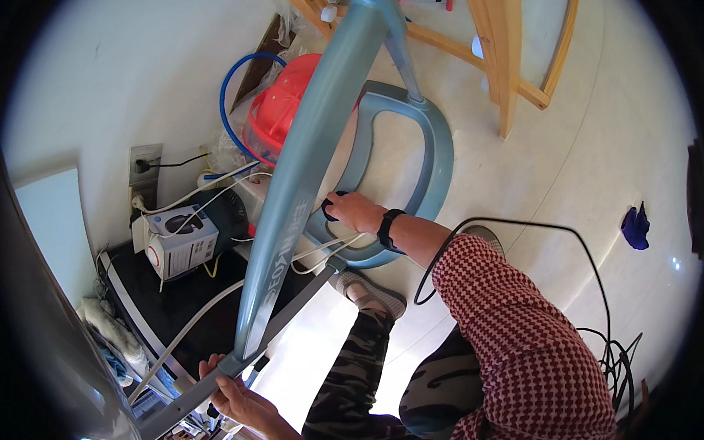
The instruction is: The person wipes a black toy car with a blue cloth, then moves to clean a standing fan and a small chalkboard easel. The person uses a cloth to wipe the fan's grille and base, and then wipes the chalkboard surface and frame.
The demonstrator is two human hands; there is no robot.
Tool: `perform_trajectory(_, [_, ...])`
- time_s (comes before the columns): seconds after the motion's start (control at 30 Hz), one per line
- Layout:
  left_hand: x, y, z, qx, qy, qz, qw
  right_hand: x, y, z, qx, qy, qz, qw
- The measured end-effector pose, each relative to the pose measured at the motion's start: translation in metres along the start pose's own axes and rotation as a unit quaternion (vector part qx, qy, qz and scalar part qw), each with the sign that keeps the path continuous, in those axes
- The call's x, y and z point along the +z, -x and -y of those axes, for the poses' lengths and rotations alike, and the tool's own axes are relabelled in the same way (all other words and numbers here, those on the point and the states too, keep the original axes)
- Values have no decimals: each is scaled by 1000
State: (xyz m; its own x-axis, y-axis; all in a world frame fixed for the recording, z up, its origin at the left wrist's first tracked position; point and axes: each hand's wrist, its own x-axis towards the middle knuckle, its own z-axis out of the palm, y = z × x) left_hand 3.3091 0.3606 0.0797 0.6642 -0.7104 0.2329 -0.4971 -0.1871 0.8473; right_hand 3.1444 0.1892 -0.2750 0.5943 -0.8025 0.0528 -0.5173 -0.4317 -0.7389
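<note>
A tall blue-green stand with a looped base leans across the view. My left hand grips the grey metal tube at the lower left, where the stand's long arm meets it. My right hand, with a black band on the wrist, holds a dark blue cloth against the inner edge of the looped base. White cords pass beneath the right wrist. Part of the cloth is hidden by the fingers.
A red plastic helmet-like object and a blue hose lie beside the wall. A printed box stands near the wall socket. Wooden legs rise at the top. A black cable and dark blue cloth piece are at right.
</note>
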Motion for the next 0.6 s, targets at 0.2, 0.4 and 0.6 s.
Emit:
perform_trajectory(0.2, [-1, -2, 2, 2, 20, 8, 1000, -35, 2, -32, 127, 66, -89, 986])
perform_trajectory(0.4, [-3, -2, 2, 5, 46, 37, 998, -2, -9, -15, 47, 40, -23, 998])
perform_trajectory(0.6, [-2, -1, 2, 3, 45, 31, 999, 43, -21, 13, -57, 18, -31, 998])
